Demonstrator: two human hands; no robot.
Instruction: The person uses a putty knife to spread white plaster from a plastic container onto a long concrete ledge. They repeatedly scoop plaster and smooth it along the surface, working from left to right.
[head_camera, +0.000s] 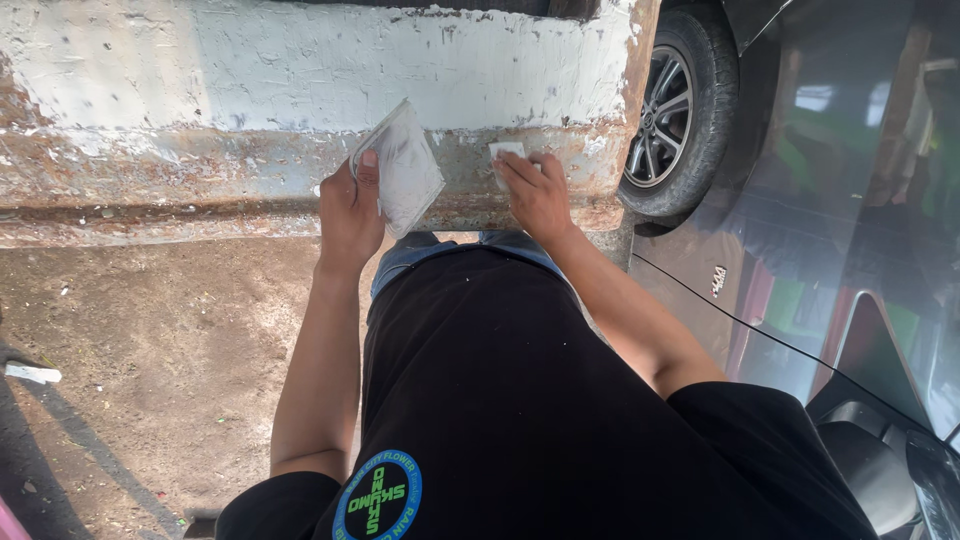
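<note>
Black shirt fabric with a round green and blue emblem low on the chest fills the bottom of the view, closest to the lens, and a strip of blue denim shows just above it. Off to the left lies bare, stained dirt ground with a small white scrap near the frame's edge. Above the ground runs a long metal body panel, its upper part coated in rough white filler and its lower band rusted brown. Moving right, the left hand is raised in front of that rusty band, fingers curled and thumb pressed on a pale folded sheet with a dusty, translucent look, held tilted and clear of the panel as far as one can tell. Just beside it, the right hand lies flat against the panel's lower band, fingers pressed together on top of a small white pad that sits against the metal near the panel's right end. Further right, past the panel's rusted corner, stands a car wheel with a grey alloy rim, and the glossy dark body of a car takes up the right side of the view
</note>
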